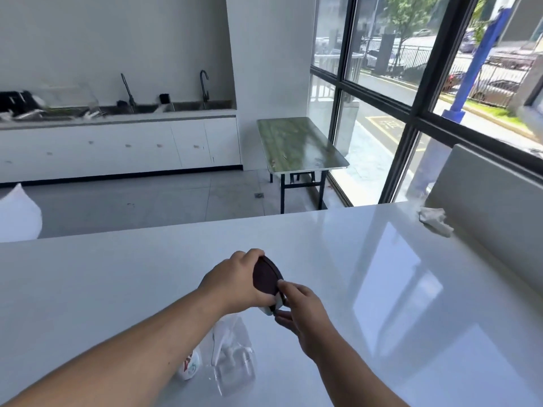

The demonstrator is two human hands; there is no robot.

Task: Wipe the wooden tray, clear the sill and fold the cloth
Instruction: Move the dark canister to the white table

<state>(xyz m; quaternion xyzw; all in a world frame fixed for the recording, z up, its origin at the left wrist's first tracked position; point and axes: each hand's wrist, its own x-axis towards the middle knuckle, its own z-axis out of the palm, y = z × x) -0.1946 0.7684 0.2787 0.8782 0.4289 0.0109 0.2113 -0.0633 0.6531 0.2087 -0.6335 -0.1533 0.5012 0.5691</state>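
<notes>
My left hand point(235, 280) holds a small dark oval wooden tray point(266, 279) on edge above the white counter point(382, 274). My right hand point(299, 314) pinches a small piece of white cloth point(277, 302) against the tray's lower rim. Most of the cloth is hidden between my fingers and the tray. A crumpled white cloth or tissue point(435, 220) lies at the counter's far right, beside the grey raised ledge point(493, 201) under the window.
A white spray bottle point(189, 364) and a clear plastic piece point(233, 362) lie on the counter below my forearms. Beyond the counter stand a green folding table point(299, 145) by the window and a sink counter point(117, 118) along the back wall.
</notes>
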